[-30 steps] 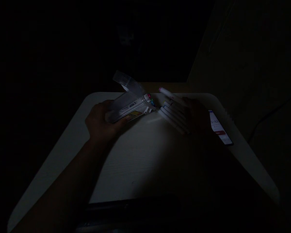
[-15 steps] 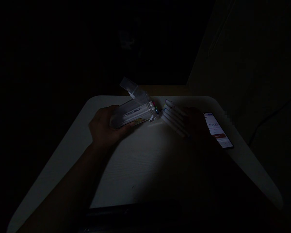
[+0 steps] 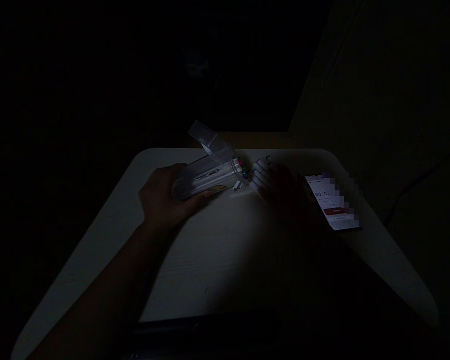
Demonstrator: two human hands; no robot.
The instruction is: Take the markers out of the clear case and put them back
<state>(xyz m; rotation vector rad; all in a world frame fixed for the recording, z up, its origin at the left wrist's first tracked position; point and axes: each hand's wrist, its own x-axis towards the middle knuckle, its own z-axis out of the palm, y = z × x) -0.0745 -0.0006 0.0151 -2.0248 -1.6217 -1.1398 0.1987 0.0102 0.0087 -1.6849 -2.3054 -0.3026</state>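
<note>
In the dim light my left hand (image 3: pixel 160 196) is wrapped round the closed end of a clear plastic marker case (image 3: pixel 185 180). The case is tilted, its open end pointing right, with the clear lid (image 3: pixel 210 140) flipped up. Inside lie several white markers (image 3: pixel 225 172) with coloured ends at the mouth. Just right of that mouth, my right hand (image 3: pixel 288 192) is closed over a bundle of loose white markers (image 3: pixel 261 172). Their ends poke out toward the case; the hand and deep shadow hide the rest.
A lit phone (image 3: pixel 332 202) with a timer on its screen lies right of my right hand. The white table (image 3: pixel 195 260) has rounded far corners. A dark object (image 3: pixel 195 332) runs along the near edge. A cable (image 3: pixel 408 185) hangs at the right.
My right hand has moved left along the loose markers and now covers most of them. More of the phone shows. My left hand and the case have barely shifted.
</note>
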